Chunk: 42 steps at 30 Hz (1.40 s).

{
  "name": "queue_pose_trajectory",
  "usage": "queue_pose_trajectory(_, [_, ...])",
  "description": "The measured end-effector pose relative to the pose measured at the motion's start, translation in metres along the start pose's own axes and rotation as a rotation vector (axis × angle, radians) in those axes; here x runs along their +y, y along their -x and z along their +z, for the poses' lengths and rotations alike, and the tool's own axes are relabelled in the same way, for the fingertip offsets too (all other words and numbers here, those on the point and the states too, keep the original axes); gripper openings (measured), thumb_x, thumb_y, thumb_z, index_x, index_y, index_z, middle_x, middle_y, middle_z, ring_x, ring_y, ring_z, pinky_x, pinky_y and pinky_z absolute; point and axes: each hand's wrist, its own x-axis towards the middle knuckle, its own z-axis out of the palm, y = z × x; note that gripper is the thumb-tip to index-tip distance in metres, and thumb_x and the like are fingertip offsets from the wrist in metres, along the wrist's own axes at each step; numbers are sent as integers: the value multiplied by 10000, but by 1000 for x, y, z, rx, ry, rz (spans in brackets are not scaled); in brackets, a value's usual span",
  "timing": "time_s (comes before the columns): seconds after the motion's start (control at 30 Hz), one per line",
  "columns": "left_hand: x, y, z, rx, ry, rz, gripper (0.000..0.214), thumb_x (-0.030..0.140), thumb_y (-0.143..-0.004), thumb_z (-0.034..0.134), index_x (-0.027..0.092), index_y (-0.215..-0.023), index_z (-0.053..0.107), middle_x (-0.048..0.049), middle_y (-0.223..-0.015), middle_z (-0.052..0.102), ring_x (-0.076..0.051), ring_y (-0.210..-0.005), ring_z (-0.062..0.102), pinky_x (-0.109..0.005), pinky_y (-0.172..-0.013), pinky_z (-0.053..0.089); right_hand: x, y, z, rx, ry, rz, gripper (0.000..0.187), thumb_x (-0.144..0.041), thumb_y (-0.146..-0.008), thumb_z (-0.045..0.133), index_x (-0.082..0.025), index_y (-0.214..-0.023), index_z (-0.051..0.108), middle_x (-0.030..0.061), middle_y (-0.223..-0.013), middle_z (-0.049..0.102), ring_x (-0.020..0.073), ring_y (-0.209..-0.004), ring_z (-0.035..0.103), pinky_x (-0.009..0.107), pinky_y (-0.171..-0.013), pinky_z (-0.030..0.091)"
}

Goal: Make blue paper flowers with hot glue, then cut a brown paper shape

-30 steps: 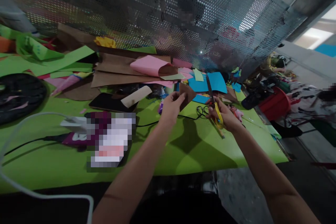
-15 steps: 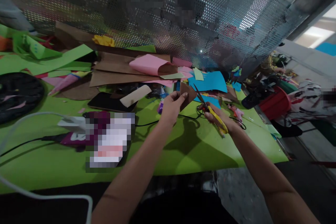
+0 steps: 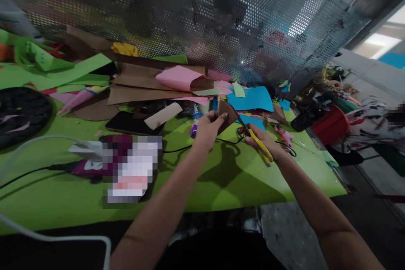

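Note:
Between the thumb and fingers of my left hand (image 3: 209, 128) is a small piece of brown paper (image 3: 226, 114), raised above the green tabletop. My right hand (image 3: 261, 139) grips yellow-handled scissors (image 3: 260, 144), with the dark blades pointing up and left against the paper's right edge. Whether the blades cut into the paper cannot be made out. Behind the scissors lie blue paper sheets (image 3: 253, 99). A small purple item (image 3: 194, 129) sits just left of my left hand, and a black cable passes beneath both hands.
Brown sheets (image 3: 139, 93) and a rolled pink sheet (image 3: 180, 78) lie along the perforated metal screen. A dark phone (image 3: 126, 123), a purple power strip (image 3: 91, 166) with a white plug, and a black round tray (image 3: 22, 114) are leftward. A red bucket (image 3: 332, 122) stands beyond the right edge.
The scissor blades have come closer together at the paper's right edge, and the fingers of my right hand have closed in on the handles. My left hand stays nearly still with the brown paper.

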Motion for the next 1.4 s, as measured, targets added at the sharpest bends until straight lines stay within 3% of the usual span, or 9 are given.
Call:
queue_pose_trajectory(0.33, [2, 2, 0, -8, -9, 17, 217, 254, -750, 776, 172, -650, 601, 67, -512, 499, -70, -497, 457, -198, -537, 383, -1, -1, 1, 38, -34, -9, 600, -769, -764, 650, -200, -952, 635, 35, -889, 629, 217, -845, 565, 331, -776, 444])
queue_pose_trajectory(0.53, [1, 1, -1, -13, -44, 6, 286, 369, -690, 830, 168, -699, 626, 43, -598, 589, -73, -527, 469, -207, -545, 396, 2, -2, 1, 41, -82, 23, 586, -748, -727, 689, -199, -927, 650, 9, -794, 593, 187, -744, 528, 296, -668, 405])
queue_pose_trajectory(0.83, [-3, -2, -2, -40, -43, 35, 337, 427, -636, 845, 167, -693, 638, 30, -623, 602, -83, -566, 497, -210, -554, 398, 4, -1, -1, 41, -113, 62, 517, -684, -693, 735, -210, -891, 675, -23, -691, 553, 124, -590, 424, 259, -550, 345])
queue_pose_trajectory(1.2, [3, 1, -1, -41, -40, 18, 286, 365, -650, 847, 166, -667, 642, 31, -588, 591, -80, -543, 484, -207, -529, 380, 9, -1, -6, 39, -160, 61, 446, -562, -662, 793, -184, -884, 707, 0, -729, 605, 131, -614, 480, 257, -544, 361])
queue_pose_trajectory(1.4, [4, -1, -2, -88, -17, -1, 375, 436, -585, 901, 168, -680, 655, 21, -618, 616, -96, -574, 534, -216, -544, 405, 11, 0, -8, 15, -126, 76, 437, -555, -709, 761, -177, -926, 725, 38, -836, 668, 145, -639, 516, 264, -553, 365])
